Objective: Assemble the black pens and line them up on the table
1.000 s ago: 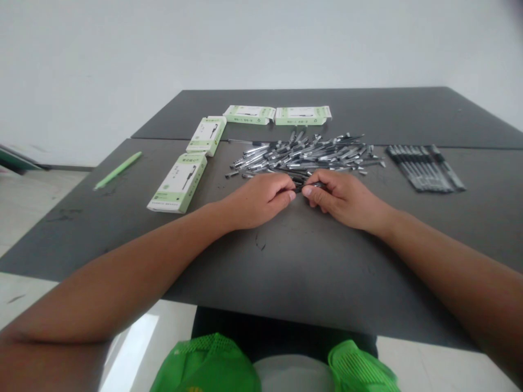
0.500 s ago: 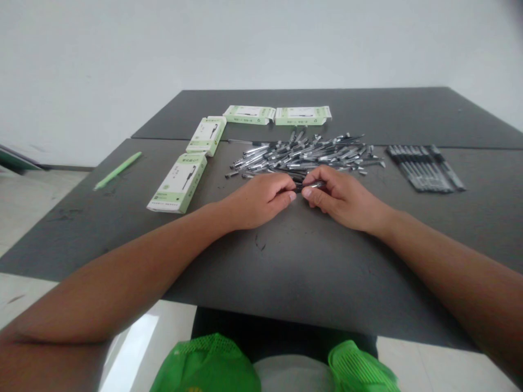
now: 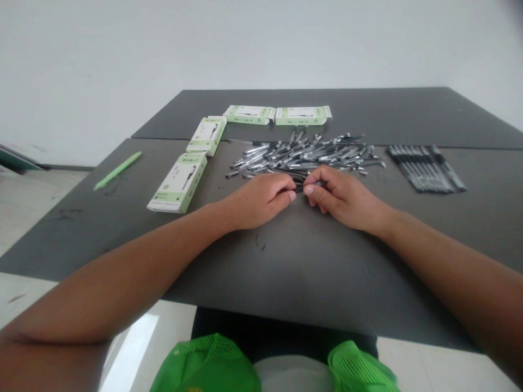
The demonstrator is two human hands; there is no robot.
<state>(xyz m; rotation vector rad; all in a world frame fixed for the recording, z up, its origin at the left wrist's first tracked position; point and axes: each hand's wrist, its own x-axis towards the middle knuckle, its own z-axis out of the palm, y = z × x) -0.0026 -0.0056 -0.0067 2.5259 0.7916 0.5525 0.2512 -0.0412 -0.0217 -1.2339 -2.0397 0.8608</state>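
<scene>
While left hand (image 3: pixel 261 200) and right hand (image 3: pixel 342 198) pinch dark pen (image 3: pixel 299 189) with thumbs and fingers, pen bridges grip gap; loose pen pile (image 3: pixel 304 154) lies just beyond.

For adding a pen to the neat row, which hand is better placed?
Likely the right hand: it is nearer the pen row, while the left hand is closer to the boxes.

Pen pile (image 3: pixel 312 153) on table (image 3: pixel 294 272), boxes (image 3: pixel 178 182) left and behind, pen row (image 3: pixel 423 169) right
</scene>
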